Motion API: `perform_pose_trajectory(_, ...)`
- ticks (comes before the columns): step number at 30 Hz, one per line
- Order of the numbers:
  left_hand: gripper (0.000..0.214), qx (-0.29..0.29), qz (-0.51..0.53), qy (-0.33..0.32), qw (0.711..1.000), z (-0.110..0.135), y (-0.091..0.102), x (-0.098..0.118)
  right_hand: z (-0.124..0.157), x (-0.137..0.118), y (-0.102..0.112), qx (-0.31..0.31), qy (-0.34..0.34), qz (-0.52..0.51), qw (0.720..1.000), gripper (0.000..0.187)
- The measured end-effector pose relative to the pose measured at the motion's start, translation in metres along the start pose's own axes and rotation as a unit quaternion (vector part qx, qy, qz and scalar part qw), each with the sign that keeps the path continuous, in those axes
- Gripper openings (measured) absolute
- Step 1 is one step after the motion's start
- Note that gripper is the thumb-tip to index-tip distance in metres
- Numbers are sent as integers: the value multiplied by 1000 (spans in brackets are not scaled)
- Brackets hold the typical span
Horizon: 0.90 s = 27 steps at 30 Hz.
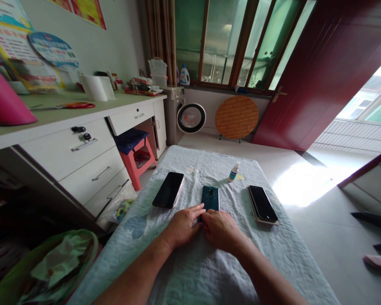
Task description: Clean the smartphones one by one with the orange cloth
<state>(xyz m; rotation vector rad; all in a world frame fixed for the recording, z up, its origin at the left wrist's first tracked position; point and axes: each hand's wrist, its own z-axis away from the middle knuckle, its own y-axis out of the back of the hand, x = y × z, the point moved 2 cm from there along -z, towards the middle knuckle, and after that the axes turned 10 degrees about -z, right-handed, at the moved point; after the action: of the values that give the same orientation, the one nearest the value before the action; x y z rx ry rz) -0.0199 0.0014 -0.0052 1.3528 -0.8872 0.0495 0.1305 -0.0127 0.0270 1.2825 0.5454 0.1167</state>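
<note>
Nearest the camera, two bare forearms reach out over the cloth-covered worktop [193,271] and meet at its middle; the left hand [184,224] lies palm down, released, its fingers stretched so that the tips touch the near left corner of the teal phone [210,198]; the right hand [222,228] rests beside it, touching it at the thumb, palm down with fingers bent at the phone's near edge, and whether those fingers pinch the phone cannot be told; the teal phone lies flat on the pale quilted cloth just beyond both hands, its near short edge under their fingertips and the rest of it bare; it is a slim dark blue-green slab with a glossy face and a small dark mark on its far half; its long axis runs straight away from the person, near end at the hands, far end pointing toward the window; to its left, apart from it, lies a black phone [169,189], angled slightly; to its right lies another dark phone [262,204] with a pale rim, angled the other way; past the teal phone a small bottle [233,172] stands upright; farther left a red stool [136,161] sits under a second worktop [51,118] with white drawers; at the far wall stand a washing machine [190,116] and a round wooden board [236,117].
</note>
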Motion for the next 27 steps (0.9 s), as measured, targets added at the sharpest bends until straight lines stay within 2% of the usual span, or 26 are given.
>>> perform_pose_trajectory(7,59,-9,-9,-2,1000,1,-2,-2,4,8,4,-9,-8,20,1000,19)
perform_pose_trajectory(18,60,-10,-2,-14,1000,1,0,1,-2,-3,-2,24,16,-19,999,20)
perform_pose_trajectory(27,50,-20,-6,-1,1000,1,2,1,1,6,5,-13,-1,12,1000,20)
